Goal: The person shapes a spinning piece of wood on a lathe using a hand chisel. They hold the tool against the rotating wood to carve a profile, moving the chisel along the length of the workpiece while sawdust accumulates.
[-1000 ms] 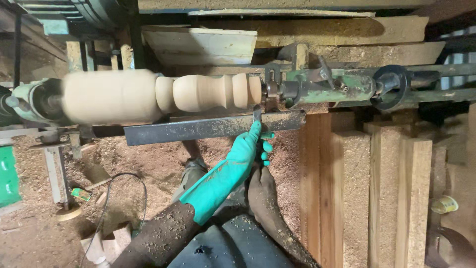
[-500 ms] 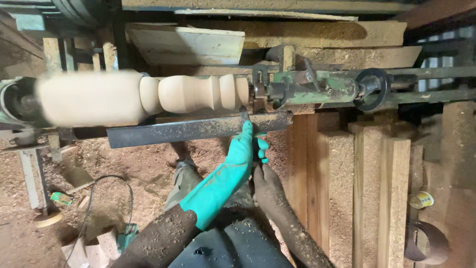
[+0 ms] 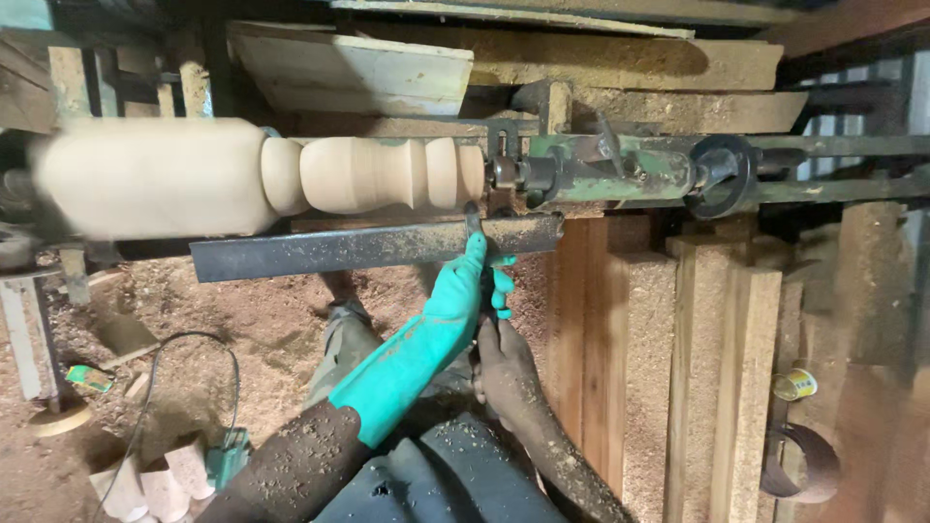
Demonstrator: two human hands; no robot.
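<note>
Now both hands, gloved left hand [image 3: 463, 291] and bare right hand [image 3: 504, 363], clench the chisel [image 3: 477, 242] on the tool rest [image 3: 368, 248]; it could catch in the spinning turned wood [image 3: 368, 172].

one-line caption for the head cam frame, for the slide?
Green-gloved left hand and bare right hand steady a turning tool on the tool rest against a wooden spindle.

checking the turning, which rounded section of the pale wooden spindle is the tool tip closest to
The narrow end bead of the pale wooden spindle, at its right end beside the green metal tailstock; the wider beads lie farther left of the teal-gloved left hand.
</note>
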